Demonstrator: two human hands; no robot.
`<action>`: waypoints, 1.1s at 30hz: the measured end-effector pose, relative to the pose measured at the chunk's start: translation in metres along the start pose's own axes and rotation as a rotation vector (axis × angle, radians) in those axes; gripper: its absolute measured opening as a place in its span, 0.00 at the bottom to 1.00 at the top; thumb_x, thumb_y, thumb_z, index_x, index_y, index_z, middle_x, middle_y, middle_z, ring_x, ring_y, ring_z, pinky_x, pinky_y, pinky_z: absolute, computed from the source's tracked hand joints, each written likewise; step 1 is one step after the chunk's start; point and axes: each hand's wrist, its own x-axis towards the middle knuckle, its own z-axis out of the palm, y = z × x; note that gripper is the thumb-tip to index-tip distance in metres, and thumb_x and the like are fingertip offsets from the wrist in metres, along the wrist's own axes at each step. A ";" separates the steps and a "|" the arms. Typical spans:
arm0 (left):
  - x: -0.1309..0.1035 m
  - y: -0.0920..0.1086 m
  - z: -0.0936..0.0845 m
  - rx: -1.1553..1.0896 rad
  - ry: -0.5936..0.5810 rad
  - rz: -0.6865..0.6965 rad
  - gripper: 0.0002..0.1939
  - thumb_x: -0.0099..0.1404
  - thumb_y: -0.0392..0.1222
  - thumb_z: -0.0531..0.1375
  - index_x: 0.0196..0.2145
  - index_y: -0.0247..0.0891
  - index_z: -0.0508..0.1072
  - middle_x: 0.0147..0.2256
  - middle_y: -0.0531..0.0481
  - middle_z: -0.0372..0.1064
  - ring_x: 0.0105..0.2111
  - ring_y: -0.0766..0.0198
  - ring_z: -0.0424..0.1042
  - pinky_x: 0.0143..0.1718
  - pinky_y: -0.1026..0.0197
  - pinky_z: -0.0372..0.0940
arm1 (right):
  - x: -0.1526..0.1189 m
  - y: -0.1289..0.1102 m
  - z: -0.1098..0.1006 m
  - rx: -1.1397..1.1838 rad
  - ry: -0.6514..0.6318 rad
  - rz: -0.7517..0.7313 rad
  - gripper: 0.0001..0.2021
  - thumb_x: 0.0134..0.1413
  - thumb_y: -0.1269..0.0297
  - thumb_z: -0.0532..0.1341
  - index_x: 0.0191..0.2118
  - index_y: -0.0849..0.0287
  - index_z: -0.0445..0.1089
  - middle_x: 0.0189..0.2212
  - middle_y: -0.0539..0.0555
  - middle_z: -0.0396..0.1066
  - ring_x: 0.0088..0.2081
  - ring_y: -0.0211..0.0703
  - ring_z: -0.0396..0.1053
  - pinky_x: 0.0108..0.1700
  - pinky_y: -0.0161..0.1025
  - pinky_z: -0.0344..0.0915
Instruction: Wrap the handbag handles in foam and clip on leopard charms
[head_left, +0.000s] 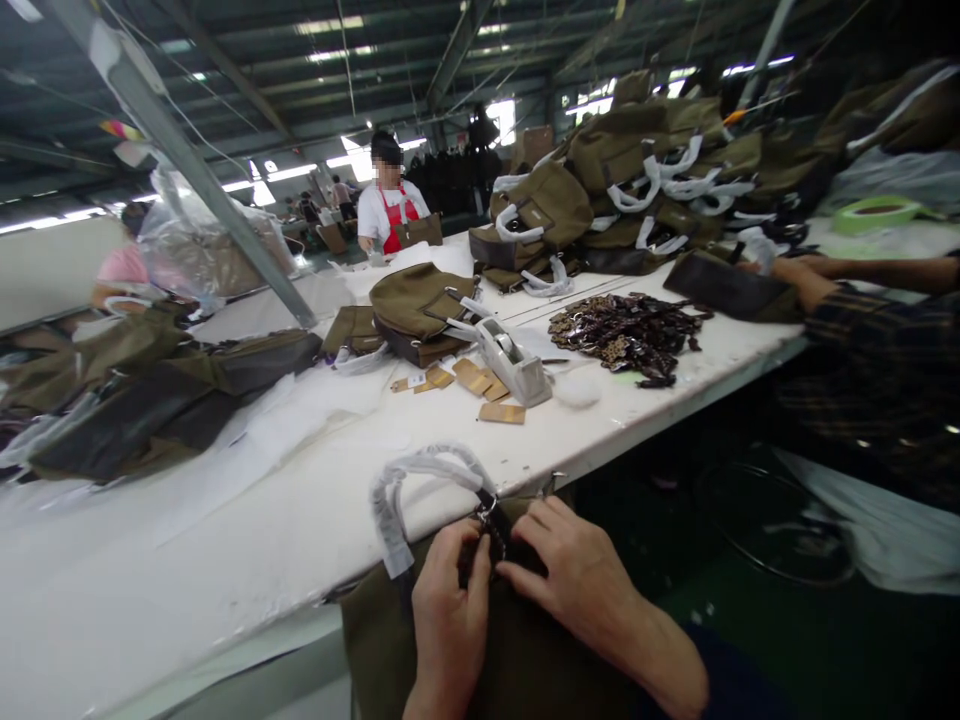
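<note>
An olive-green bag (375, 640) leans at the table's front edge, close to me. Its handle (427, 465), wrapped in white film, arches up onto the tabletop. At the handle's right foot sits a metal ring (487, 507) with a dark beaded-looking strip hanging below it. My left hand (454, 590) is closed, thumb and fingers pinching a small dark brown piece by this strip. Just right of it, my right hand (566, 560) has bent fingers on the bag's upper part, thumb tip near the strip; what it grips is hidden.
On the white table (300, 520) stand a tape dispenser (514, 360), brown tags (501, 412) and a heap of dark brown pieces (630, 330). Olive bags (540, 210) pile up behind. A co-worker's arms (817, 280) handle a bag at right; another person (394, 205) stands across.
</note>
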 end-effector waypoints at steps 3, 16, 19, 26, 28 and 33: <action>-0.003 0.002 0.003 -0.037 -0.018 -0.028 0.05 0.69 0.40 0.57 0.40 0.40 0.72 0.41 0.48 0.73 0.41 0.60 0.73 0.44 0.60 0.68 | -0.002 -0.007 0.016 -0.084 -0.088 0.016 0.08 0.52 0.63 0.67 0.35 0.58 0.69 0.35 0.55 0.70 0.40 0.50 0.66 0.37 0.41 0.64; -0.012 0.010 0.002 -0.255 -0.127 -0.166 0.10 0.69 0.45 0.55 0.40 0.40 0.74 0.47 0.44 0.72 0.46 0.56 0.73 0.42 0.60 0.69 | -0.001 0.008 0.013 0.595 -0.221 0.327 0.10 0.64 0.63 0.51 0.41 0.58 0.68 0.28 0.52 0.72 0.27 0.41 0.70 0.30 0.36 0.65; -0.005 0.000 0.004 -0.258 -0.040 -0.335 0.15 0.69 0.49 0.55 0.47 0.38 0.70 0.36 0.46 0.74 0.32 0.60 0.74 0.31 0.62 0.69 | -0.001 0.012 0.015 0.791 -0.232 0.445 0.20 0.67 0.51 0.45 0.46 0.58 0.67 0.24 0.51 0.70 0.22 0.40 0.69 0.21 0.34 0.64; 0.021 -0.015 0.020 -0.069 -0.070 -0.289 0.16 0.65 0.47 0.59 0.47 0.36 0.70 0.36 0.49 0.69 0.25 0.66 0.67 0.32 0.60 0.65 | -0.002 0.012 0.019 0.801 -0.200 0.407 0.11 0.59 0.54 0.58 0.41 0.57 0.67 0.26 0.50 0.69 0.25 0.39 0.69 0.22 0.31 0.64; 0.024 -0.013 0.022 -0.041 -0.077 -0.276 0.12 0.64 0.46 0.59 0.43 0.36 0.70 0.34 0.51 0.67 0.25 0.66 0.65 0.32 0.60 0.64 | -0.003 0.014 0.020 0.818 -0.182 0.405 0.11 0.61 0.55 0.57 0.39 0.58 0.67 0.26 0.50 0.69 0.24 0.37 0.68 0.23 0.31 0.63; 0.024 -0.011 0.021 -0.146 -0.146 -0.344 0.08 0.62 0.42 0.60 0.38 0.37 0.69 0.28 0.54 0.66 0.26 0.65 0.66 0.31 0.62 0.62 | -0.007 0.020 0.022 0.974 -0.192 0.471 0.15 0.60 0.50 0.57 0.42 0.58 0.66 0.27 0.49 0.69 0.21 0.34 0.66 0.20 0.29 0.59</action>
